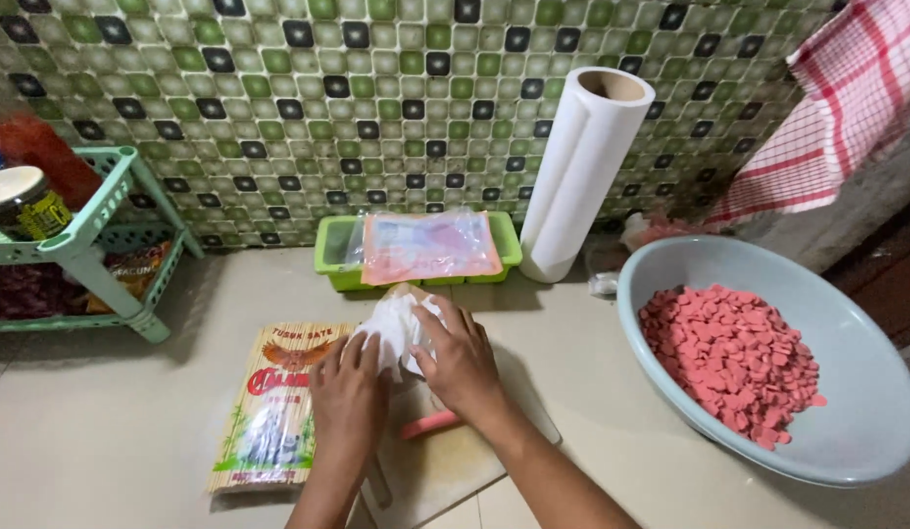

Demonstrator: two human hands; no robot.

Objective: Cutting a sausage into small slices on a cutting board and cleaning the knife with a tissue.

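Both hands, left hand (349,392) and right hand (462,364), hold crumpled white paper (396,328) mid-frame; the pink sausage stick (430,424) below could roll off the pale cutting board (445,460).

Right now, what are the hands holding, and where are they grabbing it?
Both hands, the left hand and the right hand, grip a crumpled white paper wad from its two sides, above the cutting board.

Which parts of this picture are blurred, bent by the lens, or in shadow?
Head view: the red shape at the far left edge is blurred; the paper roll leans and the tiled wall bows from wide-lens distortion; soft shadows fall left of the green rack and under both hands, left hand, right hand, on the white tissue; no harsh glare.
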